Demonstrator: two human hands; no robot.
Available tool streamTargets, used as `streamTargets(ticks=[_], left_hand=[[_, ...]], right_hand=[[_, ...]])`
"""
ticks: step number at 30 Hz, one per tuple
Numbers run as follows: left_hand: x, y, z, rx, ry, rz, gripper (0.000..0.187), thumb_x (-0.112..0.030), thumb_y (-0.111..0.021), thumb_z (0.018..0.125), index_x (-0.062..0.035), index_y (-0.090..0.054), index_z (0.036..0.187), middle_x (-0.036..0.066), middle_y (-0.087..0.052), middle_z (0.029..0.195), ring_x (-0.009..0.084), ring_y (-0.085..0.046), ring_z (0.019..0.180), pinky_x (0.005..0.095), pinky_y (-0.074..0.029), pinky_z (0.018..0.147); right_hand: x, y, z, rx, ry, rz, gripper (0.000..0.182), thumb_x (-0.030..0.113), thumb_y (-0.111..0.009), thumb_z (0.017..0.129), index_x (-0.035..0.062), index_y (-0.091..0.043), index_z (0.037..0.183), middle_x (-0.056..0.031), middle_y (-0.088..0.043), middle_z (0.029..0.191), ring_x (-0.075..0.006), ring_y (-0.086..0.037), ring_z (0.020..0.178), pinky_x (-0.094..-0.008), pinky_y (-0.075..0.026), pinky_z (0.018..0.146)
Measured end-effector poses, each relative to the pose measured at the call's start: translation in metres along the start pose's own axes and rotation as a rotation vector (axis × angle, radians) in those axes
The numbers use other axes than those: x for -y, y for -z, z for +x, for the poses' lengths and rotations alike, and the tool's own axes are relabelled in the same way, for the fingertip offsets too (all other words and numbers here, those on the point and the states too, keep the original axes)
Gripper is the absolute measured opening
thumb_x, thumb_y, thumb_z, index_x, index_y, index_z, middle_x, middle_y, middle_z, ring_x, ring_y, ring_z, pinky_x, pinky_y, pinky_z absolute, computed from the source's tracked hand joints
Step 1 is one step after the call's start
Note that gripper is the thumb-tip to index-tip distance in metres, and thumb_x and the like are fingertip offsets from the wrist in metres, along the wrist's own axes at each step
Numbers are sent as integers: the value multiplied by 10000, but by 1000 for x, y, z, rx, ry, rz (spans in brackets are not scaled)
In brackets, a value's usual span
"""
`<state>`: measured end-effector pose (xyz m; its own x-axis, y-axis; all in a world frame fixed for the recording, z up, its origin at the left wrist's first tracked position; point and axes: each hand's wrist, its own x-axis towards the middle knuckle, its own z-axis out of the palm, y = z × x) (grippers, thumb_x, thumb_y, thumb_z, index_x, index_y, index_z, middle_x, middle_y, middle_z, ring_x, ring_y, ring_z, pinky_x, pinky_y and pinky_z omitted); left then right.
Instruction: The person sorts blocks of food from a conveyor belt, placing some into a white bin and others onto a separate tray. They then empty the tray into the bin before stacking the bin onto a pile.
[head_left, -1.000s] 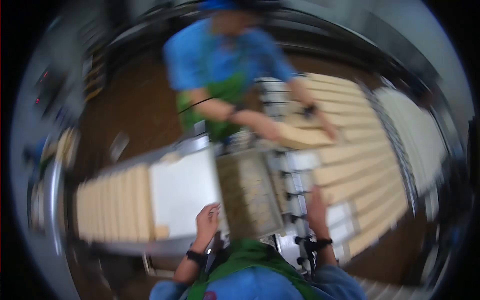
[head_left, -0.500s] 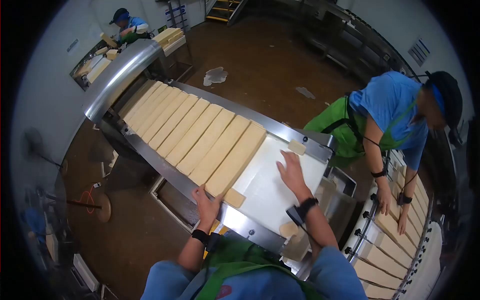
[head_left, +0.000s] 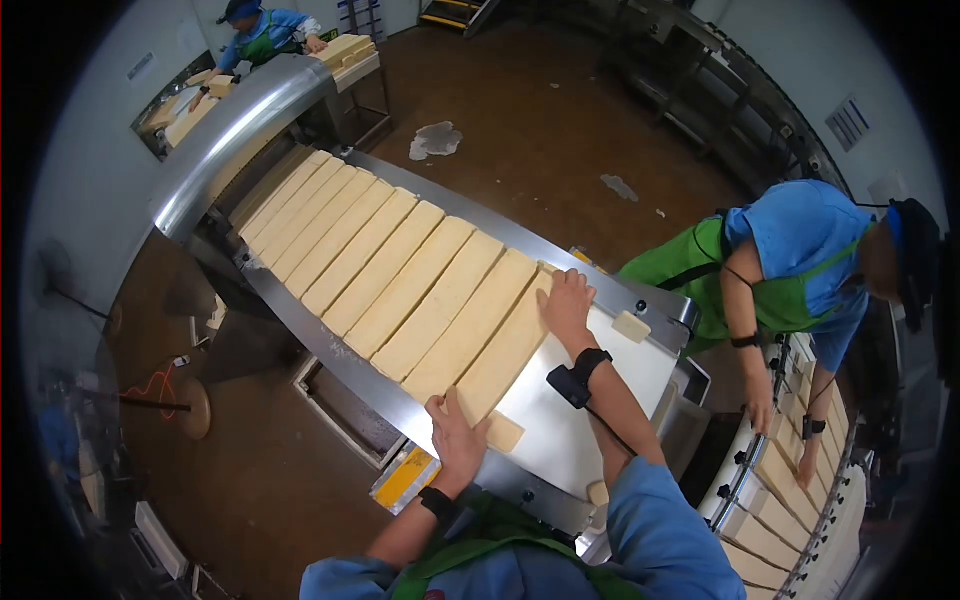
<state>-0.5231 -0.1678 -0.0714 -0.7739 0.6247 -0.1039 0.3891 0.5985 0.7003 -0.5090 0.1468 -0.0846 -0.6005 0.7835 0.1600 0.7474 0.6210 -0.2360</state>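
A row of long pale-yellow slabs (head_left: 430,283) lies side by side across a white conveyor belt (head_left: 560,420). My left hand (head_left: 458,440) grips the near end of the last slab (head_left: 508,345) in the row, fingers at its corner. At that slab's far end, my right hand (head_left: 568,308) has its fingers curled over the edge. A small cut piece (head_left: 504,432) lies beside my left hand, and another small piece (head_left: 631,326) rests near the belt's far side.
A curved metal cover (head_left: 245,115) arches over the belt's far end. To the right, a co-worker (head_left: 790,260) handles slabs on a second conveyor (head_left: 790,500). Another person (head_left: 265,35) stands behind the cover. Metal rails (head_left: 400,425) edge my belt.
My right hand has moved from over the bare belt to the last slab's far end. My left hand stays at the near end. The view has shifted slightly.
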Motion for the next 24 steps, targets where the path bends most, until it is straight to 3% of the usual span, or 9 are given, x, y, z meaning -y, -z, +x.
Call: streamTargets(ticks=[3, 10, 15, 18, 20, 21, 22, 23, 24], left_hand=[[-3, -3, 3, 2, -7, 25, 908, -155, -882, 751, 12, -373, 1483, 258, -376, 1339, 479, -537, 1173, 500, -504, 950], [-16, -7, 7, 9, 0, 89, 829, -190, -885, 739, -31, -445, 1423, 230, -417, 1361, 469, -529, 1187, 545, -482, 956], [-22, -12, 13, 194, -243, 131, 829, -230, -892, 725, -73, -470, 1421, 218, -438, 1368, 447, -538, 1165, 542, -486, 953], [-32, -15, 27, 360, -389, 180, 835, -268, -885, 730, -91, -472, 1434, 208, -423, 1443, 411, -544, 1206, 511, -495, 979], [-41, -16, 34, 452, -306, 319, 887, -342, -882, 723, -103, -454, 1463, 195, -443, 1455, 403, -504, 1287, 544, -454, 1046], [-19, -37, 38, 383, -474, 374, 919, -373, -864, 728, -103, -428, 1491, 217, -478, 1426, 407, -444, 1362, 601, -381, 1112], [-30, -38, 41, 434, -373, 358, 901, -351, -838, 749, -88, -413, 1499, 215, -510, 1408, 420, -383, 1420, 654, -309, 1146], [-21, -47, 39, 363, -453, 356, 862, -305, -822, 743, -61, -427, 1470, 230, -544, 1368, 435, -427, 1380, 605, -352, 1141], [-21, -52, 46, 415, -423, 295, 804, -283, -834, 714, -44, -486, 1398, 242, -586, 1293, 459, -478, 1314, 556, -404, 1114]], right_hand=[[6, -1, 2, 84, 21, -191, 484, 420, -710, 897, 46, -646, 1197, -115, -604, 1196, -295, -515, 1187, -532, -377, 955], [-25, 12, -17, 158, -58, -49, 528, 431, -738, 864, 23, -670, 1192, -151, -670, 1194, -310, -596, 1154, -524, -402, 965], [-112, 44, -119, -133, -231, 112, 554, 388, -782, 845, -28, -654, 1186, -215, -654, 1174, -403, -640, 1080, -524, -483, 962], [-132, 78, -172, -73, -608, 199, 543, 376, -763, 877, -47, -637, 1194, -250, -644, 1178, -423, -633, 1109, -511, -491, 999], [-148, 58, -208, -195, -409, 210, 544, 391, -733, 912, -58, -626, 1201, -271, -636, 1188, -426, -627, 1109, -516, -481, 1020], [-140, 56, -217, -260, -442, 197, 516, 383, -725, 928, -44, -624, 1199, -274, -639, 1188, -440, -626, 1085, -513, -498, 976], [-128, 52, -220, -330, -490, 170, 488, 375, -718, 944, -31, -622, 1198, -276, -643, 1187, -454, -625, 1061, -511, -514, 933], [-126, 45, -227, -400, -431, 110, 532, 400, -700, 953, -47, -598, 1222, -275, -636, 1184, -443, -606, 1099, -516, -493, 960], [-118, 62, -226, -288, -547, 176, 539, 443, -720, 894, -25, -651, 1154, -265, -645, 1153, -425, -601, 1093, -483, -483, 972]])
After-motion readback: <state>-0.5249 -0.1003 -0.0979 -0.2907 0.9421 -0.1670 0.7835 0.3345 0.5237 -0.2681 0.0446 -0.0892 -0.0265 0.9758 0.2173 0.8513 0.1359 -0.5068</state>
